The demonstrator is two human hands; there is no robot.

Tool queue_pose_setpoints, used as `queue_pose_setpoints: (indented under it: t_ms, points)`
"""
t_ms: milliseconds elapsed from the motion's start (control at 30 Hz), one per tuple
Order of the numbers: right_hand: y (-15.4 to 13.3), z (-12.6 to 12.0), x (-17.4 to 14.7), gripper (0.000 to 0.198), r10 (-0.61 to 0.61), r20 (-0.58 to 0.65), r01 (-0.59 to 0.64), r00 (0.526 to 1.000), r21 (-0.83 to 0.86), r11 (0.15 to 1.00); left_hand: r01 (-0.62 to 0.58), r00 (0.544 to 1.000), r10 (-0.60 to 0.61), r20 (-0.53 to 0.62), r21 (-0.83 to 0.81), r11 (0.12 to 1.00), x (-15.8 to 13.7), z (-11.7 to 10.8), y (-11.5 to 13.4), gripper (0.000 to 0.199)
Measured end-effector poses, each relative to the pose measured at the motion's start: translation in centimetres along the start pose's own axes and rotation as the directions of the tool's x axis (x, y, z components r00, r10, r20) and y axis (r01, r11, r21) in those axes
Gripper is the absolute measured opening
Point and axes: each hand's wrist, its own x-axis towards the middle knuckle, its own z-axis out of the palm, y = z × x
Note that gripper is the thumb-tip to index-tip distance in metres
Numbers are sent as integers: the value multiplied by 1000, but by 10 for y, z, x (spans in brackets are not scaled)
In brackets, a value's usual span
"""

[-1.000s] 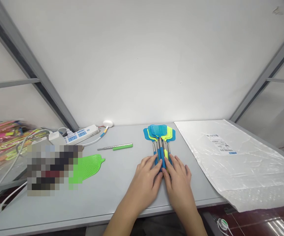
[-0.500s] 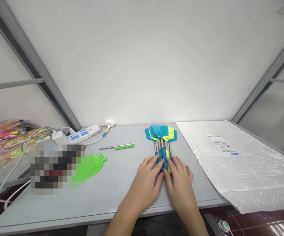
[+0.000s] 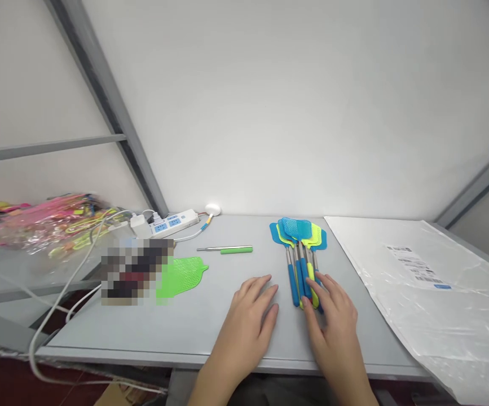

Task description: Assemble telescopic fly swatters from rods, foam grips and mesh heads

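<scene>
Several fly swatters (image 3: 302, 270) lie in a bundle, with blue and yellow mesh heads toward the wall and blue and yellow grips toward me. My right hand (image 3: 333, 316) rests over the lower right of the grips, fingers spread and touching them without wrapping round. To the left of the bundle, my left hand (image 3: 249, 321) is open and holds nothing, its fingers apart just above the table. A metal telescopic handle with a green grip (image 3: 236, 250) lies farther back. Left of it is a loose green mesh swatter head (image 3: 185, 275), its left end blurred out by pixels.
A white power strip (image 3: 172, 224) with plugs and cables stands at the table's back left. Bagged colourful goods (image 3: 58, 220) are beyond the left edge. A large white plastic package (image 3: 379, 276) covers the right side of the table (image 3: 151, 332) and overhangs its front.
My left hand has come off the swatter grips and moved left. My right hand stays on the grips with its fingers spread. The view has turned left.
</scene>
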Motion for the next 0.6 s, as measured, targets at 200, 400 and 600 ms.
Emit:
queue_pose_setpoints:
  t_ms: [200, 400, 600]
  points:
    - [-46, -1, 20, 30, -210, 210, 192, 955, 103, 976, 200, 963, -204, -178, -41, 979, -48, -39, -52, 32]
    - [-101, 28, 71, 39, -359, 662, 519, 658, -53, 853, 215, 949, -221, -224, -54, 975, -58, -45, -51, 27]
    - [-112, 86, 134, 49, -292, 814, 628, 503, -112, 771, 229, 946, -243, -215, -88, 970, -58, -46, -40, 23]
